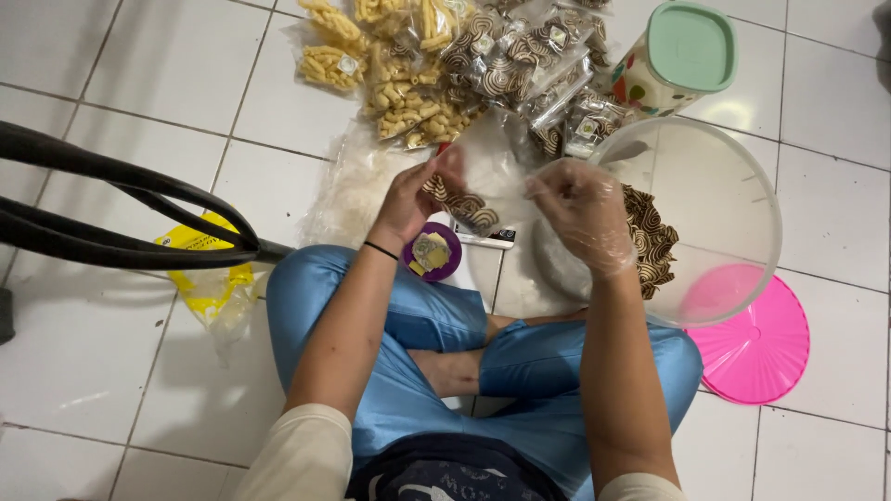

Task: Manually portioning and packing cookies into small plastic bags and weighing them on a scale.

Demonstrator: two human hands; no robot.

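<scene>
I sit cross-legged on a white tiled floor. My left hand (418, 195), bare with a black band at the wrist, holds a small clear plastic bag (478, 181) with brown-and-cream spiral cookies (464, 209) at its bottom. My right hand (580, 213) wears a thin clear plastic glove and pinches the bag's other edge. Just right of it a large clear plastic tub (733, 213) lies tilted, with more spiral cookies (654, 241) inside.
Filled bags of yellow snacks (399, 83) and spiral cookies (520, 56) lie ahead. A dotted canister with green lid (682, 51) stands far right. A pink lid (756, 348), small purple cup (432, 252), yellow bag (209, 278) and black curved bars (121, 209) surround me.
</scene>
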